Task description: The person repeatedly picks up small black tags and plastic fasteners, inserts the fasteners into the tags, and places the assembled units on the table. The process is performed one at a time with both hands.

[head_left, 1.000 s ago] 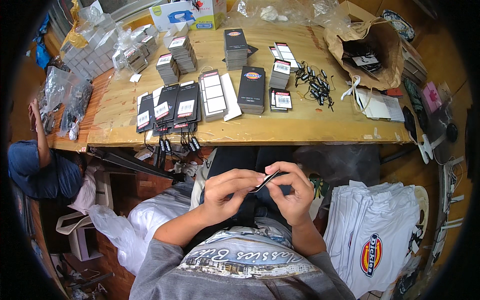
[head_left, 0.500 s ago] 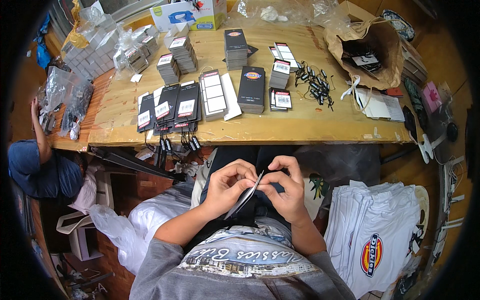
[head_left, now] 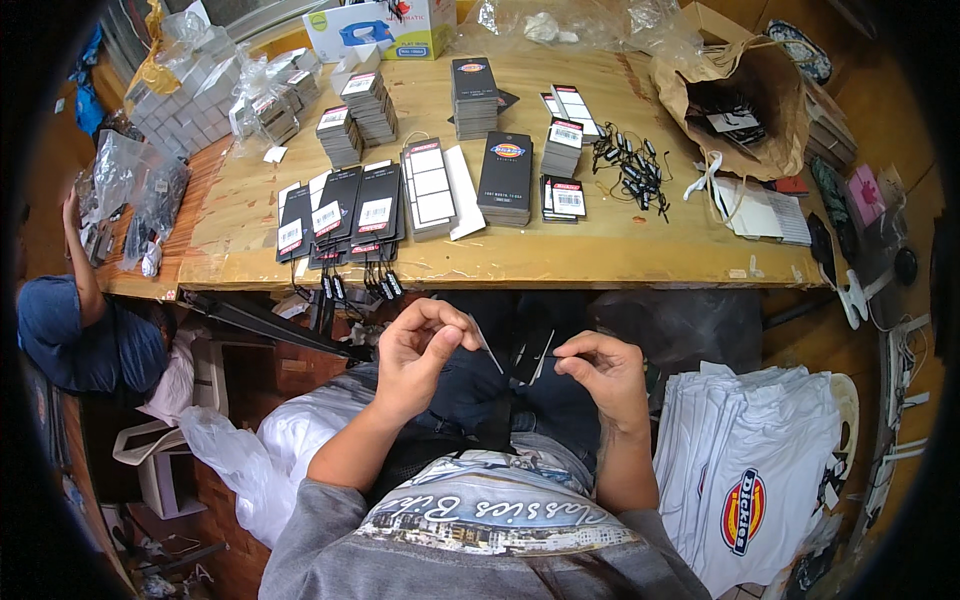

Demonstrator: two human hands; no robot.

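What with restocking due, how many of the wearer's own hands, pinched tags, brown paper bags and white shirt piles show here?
Own hands: 2, left hand and right hand
Tag pinched by left hand: 1
Brown paper bag: 1
White shirt pile: 1
Total: 5

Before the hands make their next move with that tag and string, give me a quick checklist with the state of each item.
1. Left hand pinches the dark hang tag at its fingertips: ok.
2. Right hand pinches the thin black string: ok.
3. String passed through the tag's hole: cannot tell, too small to see.
4. Both hands over the lap, apart from the wooden table: ok.
5. Loose black string fasteners lie on the table in front of the right hand: ok.
6. Strung tags lie at the table's near edge, strings hanging over it: ok.
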